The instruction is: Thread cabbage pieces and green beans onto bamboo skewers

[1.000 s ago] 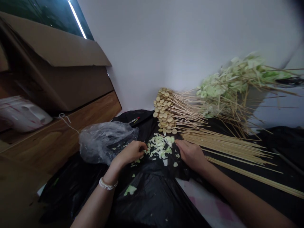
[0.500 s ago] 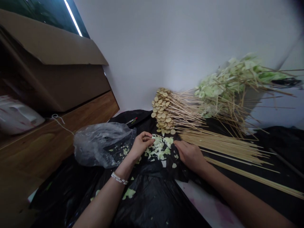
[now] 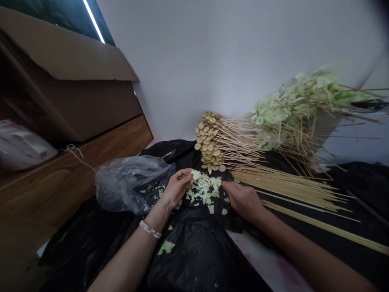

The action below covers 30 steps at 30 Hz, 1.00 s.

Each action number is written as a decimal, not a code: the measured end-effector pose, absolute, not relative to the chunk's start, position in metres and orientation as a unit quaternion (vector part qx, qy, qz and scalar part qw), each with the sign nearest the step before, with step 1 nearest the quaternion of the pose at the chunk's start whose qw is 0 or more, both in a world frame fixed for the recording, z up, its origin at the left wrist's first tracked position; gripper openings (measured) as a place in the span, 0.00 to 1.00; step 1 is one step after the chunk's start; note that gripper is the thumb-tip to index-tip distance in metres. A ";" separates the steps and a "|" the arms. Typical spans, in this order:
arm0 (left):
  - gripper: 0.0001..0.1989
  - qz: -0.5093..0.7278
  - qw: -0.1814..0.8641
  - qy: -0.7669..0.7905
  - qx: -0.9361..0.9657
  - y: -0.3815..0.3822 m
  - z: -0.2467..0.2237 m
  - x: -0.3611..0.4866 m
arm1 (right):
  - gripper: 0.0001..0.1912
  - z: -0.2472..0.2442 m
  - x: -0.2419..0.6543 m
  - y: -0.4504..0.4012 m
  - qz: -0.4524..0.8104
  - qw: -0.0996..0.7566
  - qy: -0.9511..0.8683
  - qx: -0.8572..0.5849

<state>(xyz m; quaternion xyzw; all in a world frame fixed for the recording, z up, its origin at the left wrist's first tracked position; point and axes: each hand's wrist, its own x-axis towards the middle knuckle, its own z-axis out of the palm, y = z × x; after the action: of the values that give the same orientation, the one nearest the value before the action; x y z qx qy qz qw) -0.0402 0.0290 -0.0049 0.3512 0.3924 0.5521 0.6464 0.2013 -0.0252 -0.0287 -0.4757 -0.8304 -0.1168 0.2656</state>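
Observation:
My left hand (image 3: 179, 184) is closed in a pinch on a pale green cabbage piece (image 3: 196, 174), held over a scatter of small cabbage scraps (image 3: 206, 190). Right of the scraps, my right hand (image 3: 241, 196) has its fingers pressed together, pointing left; whatever is between the fingertips is too thin or hidden to make out. Just behind the hands is a stack of round, pale slices on skewers (image 3: 209, 142), their sticks pointing right. Bare wooden skewers (image 3: 288, 184) lie in a bundle beyond my right hand.
Skewered cabbage leaves (image 3: 291, 103) are heaped at the back right against the wall. A clear plastic bag (image 3: 127, 182) lies left of my left hand. Black plastic sheeting (image 3: 197, 251) covers the work surface. A cardboard box (image 3: 73, 97) stands at the far left, near a white jug (image 3: 26, 146).
My left hand has drawn slightly left, and the cabbage piece now shows raised at its fingertips. The thin stick seen earlier between the hands no longer shows. My right hand has barely moved.

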 end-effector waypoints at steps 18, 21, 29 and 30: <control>0.16 0.533 0.599 0.414 0.431 0.021 -0.008 -0.031 | 0.15 -0.024 0.196 -0.029 -0.110 0.251 -0.837 -0.474; 0.16 0.525 0.591 0.415 0.450 0.021 -0.009 -0.030 | 0.15 -0.024 0.197 -0.029 -0.112 0.252 -0.838 -0.471; 0.17 0.557 0.581 0.427 0.412 0.025 -0.009 -0.034 | 0.16 -0.027 0.197 -0.028 -0.112 0.264 -0.838 -0.464; 0.17 0.560 0.574 0.432 0.414 0.025 -0.009 -0.034 | 0.16 -0.027 0.197 -0.029 -0.113 0.266 -0.838 -0.463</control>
<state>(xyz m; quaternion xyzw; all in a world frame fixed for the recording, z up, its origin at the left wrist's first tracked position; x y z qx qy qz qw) -0.0342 0.0252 -0.0091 0.4139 0.4316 0.5598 0.5736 0.1970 -0.0286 -0.0266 -0.4626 -0.8382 -0.1127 0.2659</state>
